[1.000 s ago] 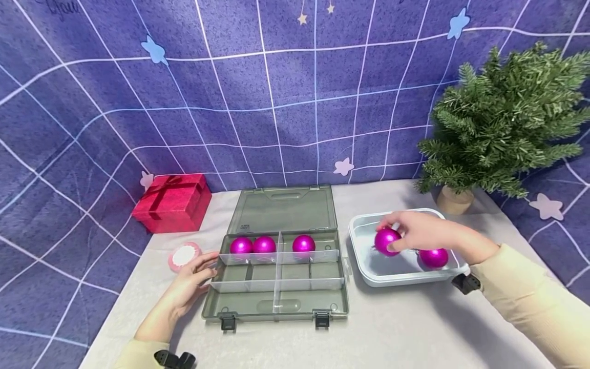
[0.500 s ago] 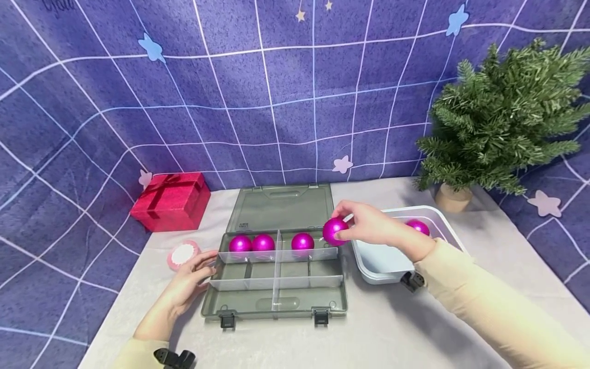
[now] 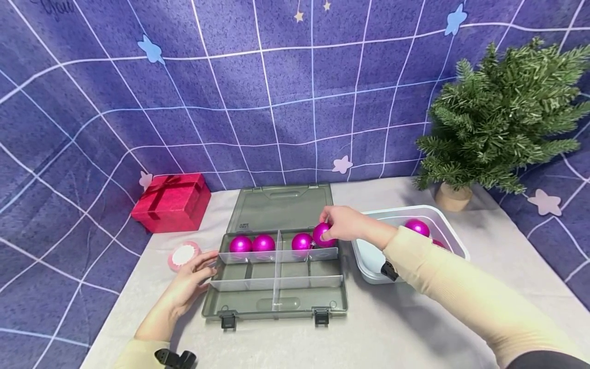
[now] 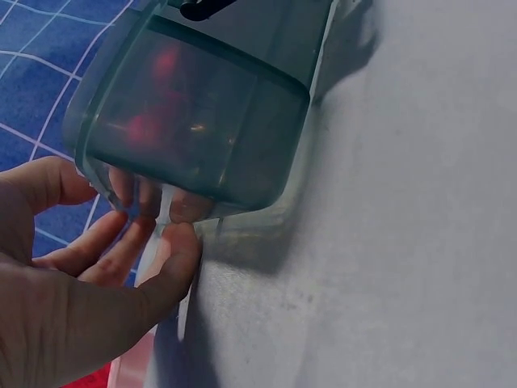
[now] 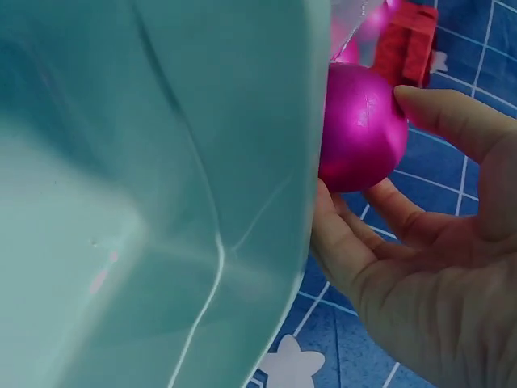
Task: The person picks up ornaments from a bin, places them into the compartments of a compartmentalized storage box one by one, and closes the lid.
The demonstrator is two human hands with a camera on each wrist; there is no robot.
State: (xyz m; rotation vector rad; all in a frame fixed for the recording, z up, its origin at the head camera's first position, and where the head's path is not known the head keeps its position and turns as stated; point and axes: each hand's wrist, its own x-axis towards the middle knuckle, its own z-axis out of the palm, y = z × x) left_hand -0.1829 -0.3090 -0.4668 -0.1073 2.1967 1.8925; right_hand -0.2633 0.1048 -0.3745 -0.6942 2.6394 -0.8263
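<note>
My right hand (image 3: 343, 224) pinches a shiny magenta Christmas ball (image 3: 323, 235) between thumb and fingers, low over the back right compartment of the grey-green organizer box (image 3: 274, 313). Beside it in that compartment sits another magenta ball (image 3: 302, 244), and two more balls (image 3: 252, 246) share the back left one. Clear dividers (image 3: 295, 282) split the box; its lid (image 3: 286, 210) lies folded back. Against the box's left wall rest the extended fingers of my left hand (image 3: 186, 284); the left wrist view shows these fingertips (image 4: 179, 242) at the wall.
To the right stands a white tub (image 3: 375, 277) holding magenta balls (image 3: 417, 227), partly behind my right forearm. A potted artificial fir (image 3: 502, 123) rises behind it. A red gift box (image 3: 172, 202) and a round pink-and-white item (image 3: 183, 255) are at the left.
My right hand has carried the ball from the white tub leftward and lowered it into the back right compartment, beside the ball there. The left hand has stayed at the box's side.
</note>
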